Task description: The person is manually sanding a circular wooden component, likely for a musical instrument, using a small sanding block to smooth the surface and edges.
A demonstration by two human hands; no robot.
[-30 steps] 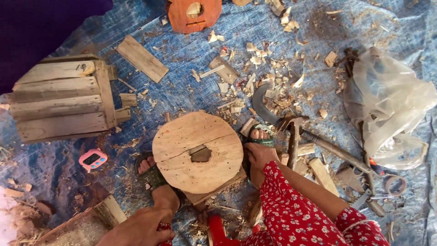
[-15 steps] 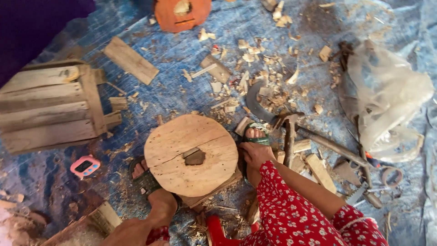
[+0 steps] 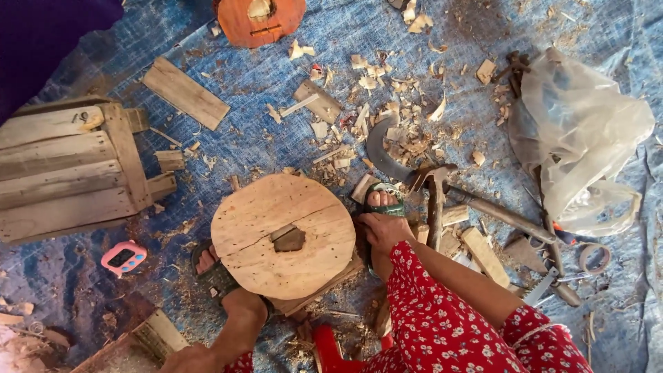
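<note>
1. Wooden disc (image 3: 266, 221) with a square centre hole lies flat on the blue tarp (image 3: 262, 145), as it did a second ago. Only the view has drifted.
2. Sandalled feet bracket it: left foot (image 3: 215, 275) at 8 o'clock, right foot (image 3: 383, 200) at 2 o'clock.
3. Right hand (image 3: 381, 231) stays at the rim at 3 o'clock, fingers curled. Whether it grips the rim or merely rests there is hard to tell.
4. Left hand is out of view.
5. Hammer (image 3: 435, 200) and curved blade (image 3: 380, 155) lie untouched just beyond the right hand, so the disc looks steadied, not being cut.
</note>
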